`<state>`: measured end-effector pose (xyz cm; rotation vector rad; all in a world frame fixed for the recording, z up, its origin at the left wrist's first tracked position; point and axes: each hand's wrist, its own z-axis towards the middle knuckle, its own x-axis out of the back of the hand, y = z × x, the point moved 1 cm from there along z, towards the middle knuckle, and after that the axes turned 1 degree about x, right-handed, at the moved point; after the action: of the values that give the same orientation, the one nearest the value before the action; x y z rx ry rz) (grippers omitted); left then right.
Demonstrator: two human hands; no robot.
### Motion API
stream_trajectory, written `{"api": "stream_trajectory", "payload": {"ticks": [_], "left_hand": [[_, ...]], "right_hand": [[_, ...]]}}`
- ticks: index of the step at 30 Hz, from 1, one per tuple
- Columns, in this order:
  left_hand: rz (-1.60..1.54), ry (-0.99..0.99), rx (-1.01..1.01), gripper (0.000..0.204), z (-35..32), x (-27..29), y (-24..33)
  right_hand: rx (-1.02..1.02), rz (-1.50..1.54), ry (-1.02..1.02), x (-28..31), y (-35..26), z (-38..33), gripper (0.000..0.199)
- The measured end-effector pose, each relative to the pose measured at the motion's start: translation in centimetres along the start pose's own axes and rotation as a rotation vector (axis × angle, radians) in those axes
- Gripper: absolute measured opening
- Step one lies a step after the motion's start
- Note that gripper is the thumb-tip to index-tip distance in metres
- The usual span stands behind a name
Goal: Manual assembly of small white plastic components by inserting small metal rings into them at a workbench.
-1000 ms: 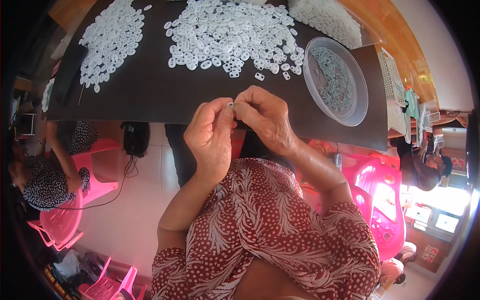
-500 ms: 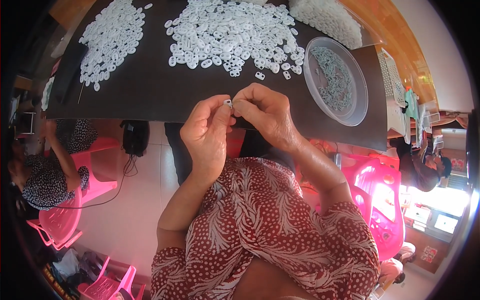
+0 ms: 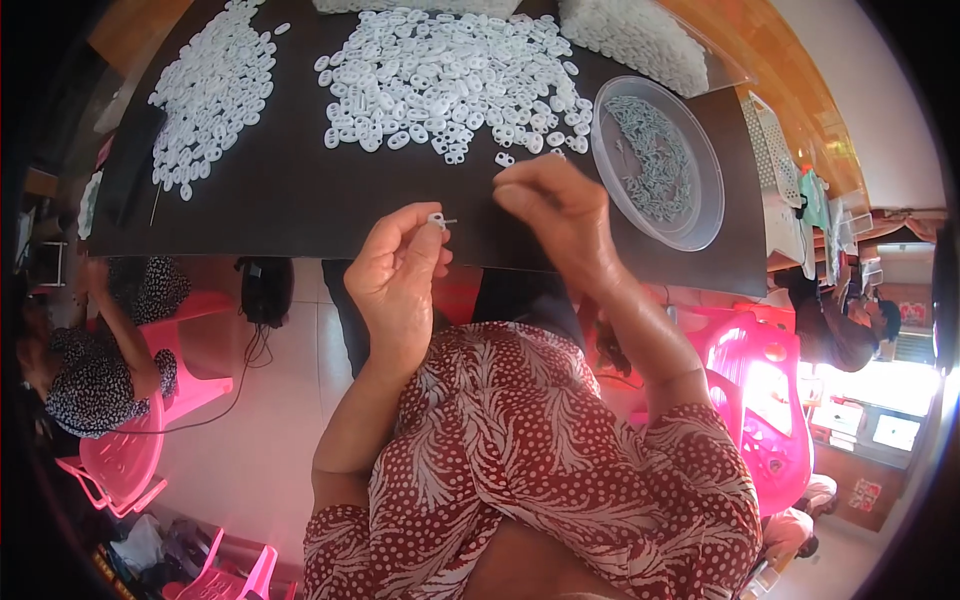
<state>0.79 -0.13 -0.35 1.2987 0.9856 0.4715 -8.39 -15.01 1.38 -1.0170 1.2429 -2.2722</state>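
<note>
My left hand (image 3: 397,270) pinches a small white plastic piece with holes (image 3: 436,218) between thumb and fingertips, just above the table's near edge. A thin grey pin or screw (image 3: 450,221) sticks out of its right side. Apart from it, to the right, my right hand (image 3: 562,215) hovers over the table with thumb and fingers drawn together. Whether anything is between those fingertips I cannot make out. Beyond the hands lies a wide pile of white oval plastic pieces (image 3: 440,75). A round clear tub (image 3: 712,190) right of my right hand holds many small grey-green screws or pins (image 3: 655,160).
Another spread of white pieces (image 3: 215,95) covers the dark table (image 3: 290,200) at the left. A clear container of white pieces (image 3: 640,45) stands at the back right. Pink plastic chairs (image 3: 755,400) stand at both sides; a person (image 3: 95,350) sits at the left.
My right hand has left the white piece and moved right and slightly farther from me. The pin now shows sticking out of the piece, which my left hand still holds.
</note>
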Motion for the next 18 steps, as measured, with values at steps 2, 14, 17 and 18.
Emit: {"api": "stream_trajectory", "payload": {"ticks": [2,14,17,18], "left_hand": [[-0.027,-0.006,-0.033,0.019,0.3,0.0,0.2],[-0.046,-0.036,-0.026,0.019,0.7,0.0,-0.4],[-0.04,-0.016,-0.02,0.019,0.8,0.0,-0.5],[-0.043,-0.017,-0.016,0.019,0.8,0.0,-0.5]], "right_hand": [[0.043,-0.155,0.065,1.3,0.9,0.7,0.012],[0.415,-0.82,0.041,0.4,3.7,5.3,0.005],[0.414,-0.9,-0.02,0.1,3.9,5.6,0.006],[0.414,-0.899,-0.021,0.1,3.9,5.6,0.006]]}}
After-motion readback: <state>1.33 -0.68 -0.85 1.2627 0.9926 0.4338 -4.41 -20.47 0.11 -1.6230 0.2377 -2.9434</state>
